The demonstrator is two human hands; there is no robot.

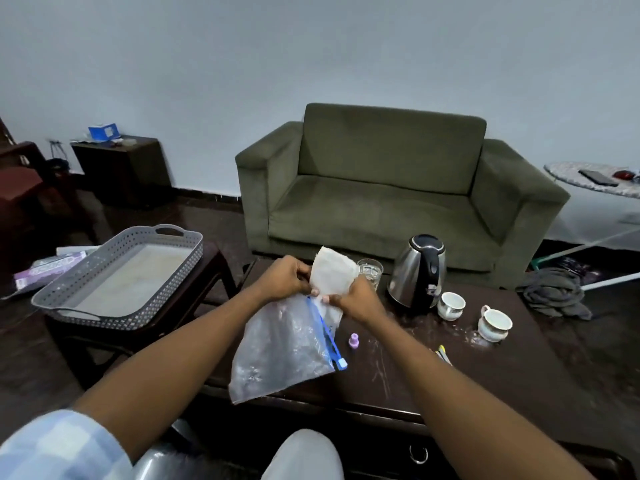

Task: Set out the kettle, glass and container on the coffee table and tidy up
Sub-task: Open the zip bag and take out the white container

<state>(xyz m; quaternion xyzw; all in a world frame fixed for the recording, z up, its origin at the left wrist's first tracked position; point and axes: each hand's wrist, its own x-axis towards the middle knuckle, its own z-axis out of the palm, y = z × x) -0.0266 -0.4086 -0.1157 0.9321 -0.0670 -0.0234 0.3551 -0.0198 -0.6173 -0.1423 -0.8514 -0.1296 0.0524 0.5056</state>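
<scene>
A steel kettle (417, 271) with a black lid and handle stands on the dark coffee table (502, 362). Just left of it is a clear glass (370, 270), partly behind a white paper packet (332, 273). My left hand (287, 277) and my right hand (355, 299) both grip that packet where it enters the mouth of a clear zip bag (284, 344) with a blue slider. The bag hangs down over the table's near edge. Two white patterned teacups (451, 305) (493, 324) sit right of the kettle.
A small purple cap (353, 340) lies on the table by the bag, and pens (443, 355) lie further right. A grey perforated tray (121, 275) rests on a side table at left. A green sofa (391, 195) stands behind; a grey cloth (550, 292) lies at right.
</scene>
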